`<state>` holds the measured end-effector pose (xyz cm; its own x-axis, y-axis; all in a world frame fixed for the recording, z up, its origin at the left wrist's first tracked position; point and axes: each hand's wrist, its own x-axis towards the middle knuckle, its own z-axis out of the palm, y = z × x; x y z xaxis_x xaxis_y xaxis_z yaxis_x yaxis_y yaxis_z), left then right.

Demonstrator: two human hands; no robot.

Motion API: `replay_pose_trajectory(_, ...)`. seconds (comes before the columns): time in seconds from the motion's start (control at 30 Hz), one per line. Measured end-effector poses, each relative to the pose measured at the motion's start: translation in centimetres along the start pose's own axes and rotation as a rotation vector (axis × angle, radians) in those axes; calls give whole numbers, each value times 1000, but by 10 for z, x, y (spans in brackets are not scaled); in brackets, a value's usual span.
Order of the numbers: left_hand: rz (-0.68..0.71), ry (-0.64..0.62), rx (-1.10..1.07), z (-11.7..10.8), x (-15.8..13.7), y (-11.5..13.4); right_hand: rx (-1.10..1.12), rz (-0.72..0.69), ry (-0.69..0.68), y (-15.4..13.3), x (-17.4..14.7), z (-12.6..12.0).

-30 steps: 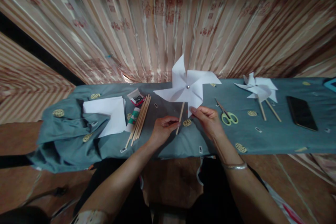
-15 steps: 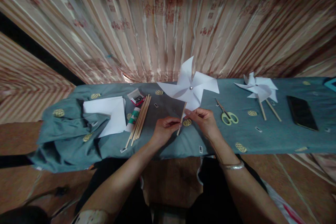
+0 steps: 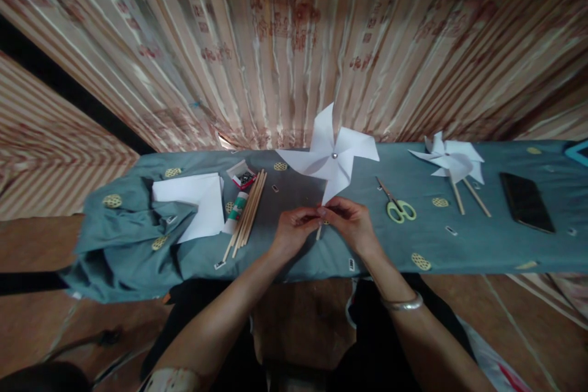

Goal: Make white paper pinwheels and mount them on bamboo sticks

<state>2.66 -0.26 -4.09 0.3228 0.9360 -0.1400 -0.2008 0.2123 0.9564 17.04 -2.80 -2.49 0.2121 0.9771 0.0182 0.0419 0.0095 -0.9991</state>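
A white paper pinwheel (image 3: 340,165) with a silver pin at its centre is held above the table by its thin wooden stick. My left hand (image 3: 296,228) pinches the stick from the left side. My right hand (image 3: 351,223) closes on the same stick from the right, and the fingertips of both hands meet there. The stick's lower end shows just under the fingers. Green-handled scissors (image 3: 399,208) lie to the right of my right hand. Left of my left hand lies a bundle of wooden sticks (image 3: 249,211).
Beside the sticks are a glue stick (image 3: 236,211), a small open box of pins (image 3: 242,176) and stacked white paper (image 3: 209,208). Finished pinwheels (image 3: 454,159) and a black phone (image 3: 526,202) lie to the right on the green cloth (image 3: 381,251). A curtain (image 3: 294,73) hangs behind.
My right hand has come in closer to my left on the stick, so the fingertips now touch. The pinwheel has turned slightly. The view has shifted a little.
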Motion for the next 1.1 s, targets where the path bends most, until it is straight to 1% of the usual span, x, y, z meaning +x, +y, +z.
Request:
replay_pose_trajectory(0.13, -17, 17, -5, 7, 0, 0, 9, 20, 78, 2, -4, 0)
replay_pose_trajectory(0.27, -42, -12, -32, 14, -1, 0, 29, 43, 126, -3, -6, -4)
replay_pose_trajectory(0.37, -37, -23, -1, 17, -2, 1, 23, 48, 166, -9, -6, -12)
replay_pose_trajectory(0.47, -38, -34, 56, 17, -4, 2, 8, 37, 259, -13, -3, -27)
replay_pose_trajectory(0.6, -24, -48, 77, 15, -5, -1, -64, -19, 383, -17, 6, -55)
replay_pose_trajectory(0.7, -14, -51, 60, 13, -6, -4, -111, -8, 465, -23, 16, -80)
replay_pose_trajectory(0.77, -11, -55, 71, 12, -6, -4, -179, -9, 486, -28, 24, -100)
replay_pose_trajectory(0.83, -14, -66, 89, 11, -7, -3, -306, -8, 495, -33, 33, -120)
replay_pose_trajectory(0.9, -17, -72, 95, 10, -9, -1, -456, 6, 556, -36, 41, -140)
replay_pose_trajectory(1.07, -21, -67, 107, 8, -11, 5, -828, 116, 618, -40, 48, -187)
replay_pose_trajectory(1.1, -22, -67, 111, 7, -11, 6, -906, 160, 618, -41, 48, -196)
